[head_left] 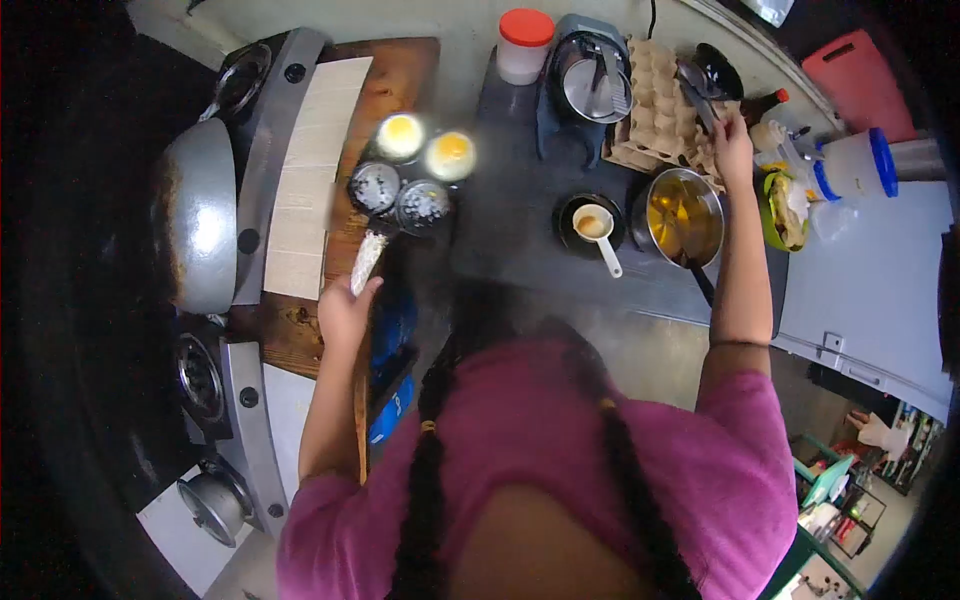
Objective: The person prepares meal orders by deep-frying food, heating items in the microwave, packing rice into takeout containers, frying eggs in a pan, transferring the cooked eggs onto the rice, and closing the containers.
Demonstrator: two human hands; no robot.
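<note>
My left hand (345,315) is closed around the pale wrapped handle of a multi-cup egg pan (377,212), held over the wooden counter's edge. Two cups hold eggs with yellow yolks (450,156); the two nearer cups show whitish, bubbly contents (422,204). At the far right, my right hand (733,150) is closed on a long grey metal utensil (697,92) beside the egg cartons (652,95). Its exact kind is unclear. Below that forearm stands a metal pot (658,240) of yellowish liquid with a dark-handled tool in it. A small cream ladle (594,224) rests on a dark bowl.
Left of me are a gas stove (245,240), a large wok (205,215) and a cardboard sheet (315,180). Along the back stand a red-lidded tub (525,50) and a scale (553,110) bearing a metal bowl. A green bowl (775,215) and white freezer (850,280) are right.
</note>
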